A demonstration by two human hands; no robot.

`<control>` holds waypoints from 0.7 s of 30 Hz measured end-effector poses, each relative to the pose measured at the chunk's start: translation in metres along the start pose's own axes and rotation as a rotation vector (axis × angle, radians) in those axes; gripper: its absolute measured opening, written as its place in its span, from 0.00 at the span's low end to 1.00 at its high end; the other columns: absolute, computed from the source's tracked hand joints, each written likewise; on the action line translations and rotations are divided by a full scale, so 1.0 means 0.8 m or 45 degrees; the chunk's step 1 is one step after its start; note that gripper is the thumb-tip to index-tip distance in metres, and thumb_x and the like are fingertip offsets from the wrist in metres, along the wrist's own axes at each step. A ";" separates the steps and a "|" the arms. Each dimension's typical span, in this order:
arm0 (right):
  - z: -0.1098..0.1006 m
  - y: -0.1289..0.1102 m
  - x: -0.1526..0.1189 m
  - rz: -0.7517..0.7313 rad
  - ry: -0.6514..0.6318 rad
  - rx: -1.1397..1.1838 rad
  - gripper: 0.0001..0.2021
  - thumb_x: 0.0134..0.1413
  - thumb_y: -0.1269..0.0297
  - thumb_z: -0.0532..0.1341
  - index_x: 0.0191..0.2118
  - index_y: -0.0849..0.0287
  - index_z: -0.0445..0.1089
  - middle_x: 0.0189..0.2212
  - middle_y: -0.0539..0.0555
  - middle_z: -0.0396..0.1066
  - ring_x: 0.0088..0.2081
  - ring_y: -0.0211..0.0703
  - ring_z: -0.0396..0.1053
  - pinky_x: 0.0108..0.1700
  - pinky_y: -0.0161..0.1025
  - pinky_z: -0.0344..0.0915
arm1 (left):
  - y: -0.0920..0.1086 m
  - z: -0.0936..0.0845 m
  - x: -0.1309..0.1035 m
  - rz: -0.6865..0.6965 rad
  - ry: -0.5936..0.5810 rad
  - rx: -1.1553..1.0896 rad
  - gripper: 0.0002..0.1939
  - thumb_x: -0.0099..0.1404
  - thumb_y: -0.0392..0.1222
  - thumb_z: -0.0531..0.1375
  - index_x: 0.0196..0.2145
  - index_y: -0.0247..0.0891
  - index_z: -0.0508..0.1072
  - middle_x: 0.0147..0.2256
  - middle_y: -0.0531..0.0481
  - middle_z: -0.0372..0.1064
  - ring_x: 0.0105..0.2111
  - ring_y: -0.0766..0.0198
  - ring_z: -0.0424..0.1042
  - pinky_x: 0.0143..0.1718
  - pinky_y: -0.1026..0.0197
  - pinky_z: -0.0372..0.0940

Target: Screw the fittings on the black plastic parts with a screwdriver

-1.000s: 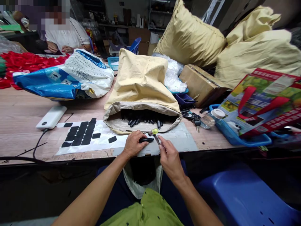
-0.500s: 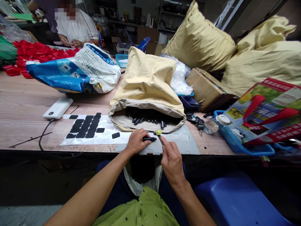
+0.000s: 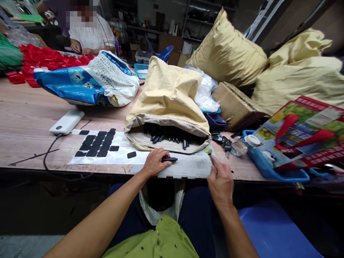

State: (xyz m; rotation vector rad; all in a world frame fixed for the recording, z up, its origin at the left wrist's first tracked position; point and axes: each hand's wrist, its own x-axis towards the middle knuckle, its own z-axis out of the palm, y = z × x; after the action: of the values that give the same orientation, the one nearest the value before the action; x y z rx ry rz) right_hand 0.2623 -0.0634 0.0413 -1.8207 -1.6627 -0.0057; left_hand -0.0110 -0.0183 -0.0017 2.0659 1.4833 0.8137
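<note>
My left hand (image 3: pixel 155 163) rests at the table's front edge, its fingers closed on a short black tube-like piece (image 3: pixel 171 159) that lies level and points right. Farther right, my right hand (image 3: pixel 221 182) grips the handle of a small hammer (image 3: pixel 208 151) with a round yellow-green head. The hammer is apart from the black piece. Under both lies a grey board (image 3: pixel 190 168). Just beyond the hands, a cream cloth sack (image 3: pixel 166 93) opens toward me, with several similar black pieces (image 3: pixel 158 138) in its mouth.
On the left are black stickers (image 3: pixel 96 145) on a white sheet, a white power bank (image 3: pixel 66 122) with a cable and a blue-white bag (image 3: pixel 88 80). Keys (image 3: pixel 227 147), a clear jar (image 3: pixel 239 147) and a blue basket (image 3: pixel 264 163) stand right. A person (image 3: pixel 90 36) sits across the table.
My right hand has moved right with the hammer, away from the black piece. My left hand stays nearly where it was, still holding that piece. The view has shifted slightly.
</note>
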 end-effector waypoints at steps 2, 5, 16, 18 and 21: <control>0.004 0.035 0.014 0.102 0.007 -0.172 0.23 0.59 0.72 0.53 0.57 0.56 0.74 0.36 0.57 0.66 0.33 0.45 0.64 0.37 0.42 0.64 | -0.002 0.000 0.000 0.008 -0.004 -0.010 0.08 0.61 0.45 0.67 0.38 0.43 0.76 0.35 0.52 0.72 0.40 0.58 0.69 0.44 0.56 0.60; 0.014 0.063 0.028 0.153 -0.057 -0.339 0.23 0.57 0.75 0.53 0.55 0.59 0.76 0.35 0.59 0.65 0.34 0.47 0.63 0.37 0.44 0.62 | -0.002 0.001 0.000 0.013 -0.002 -0.011 0.08 0.62 0.44 0.67 0.38 0.43 0.76 0.36 0.52 0.72 0.41 0.57 0.69 0.44 0.56 0.60; 0.058 -0.064 0.022 -0.625 -0.616 0.094 0.12 0.66 0.59 0.60 0.51 0.55 0.73 0.39 0.55 0.73 0.43 0.48 0.68 0.48 0.43 0.65 | -0.002 0.000 -0.004 0.079 0.031 -0.113 0.06 0.67 0.41 0.62 0.42 0.42 0.75 0.41 0.51 0.74 0.44 0.58 0.70 0.47 0.56 0.61; 0.069 -0.069 0.020 -0.674 -0.620 0.043 0.09 0.68 0.61 0.59 0.47 0.56 0.74 0.38 0.56 0.74 0.43 0.48 0.69 0.46 0.42 0.65 | -0.003 0.001 -0.005 0.091 0.027 -0.104 0.08 0.68 0.42 0.62 0.44 0.42 0.75 0.42 0.50 0.74 0.45 0.57 0.70 0.48 0.56 0.61; 0.077 -0.067 0.017 -0.719 -0.610 0.007 0.09 0.69 0.63 0.57 0.45 0.57 0.74 0.38 0.56 0.75 0.42 0.48 0.69 0.45 0.41 0.64 | -0.004 0.002 -0.005 0.118 -0.005 -0.046 0.11 0.69 0.44 0.61 0.48 0.44 0.75 0.42 0.49 0.74 0.45 0.56 0.70 0.48 0.55 0.61</control>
State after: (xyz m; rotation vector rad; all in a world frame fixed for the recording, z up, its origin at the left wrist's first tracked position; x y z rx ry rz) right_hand 0.1914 -0.0243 0.0236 -1.3515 -2.4633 0.2036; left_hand -0.0129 -0.0212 -0.0055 2.1215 1.3695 0.8643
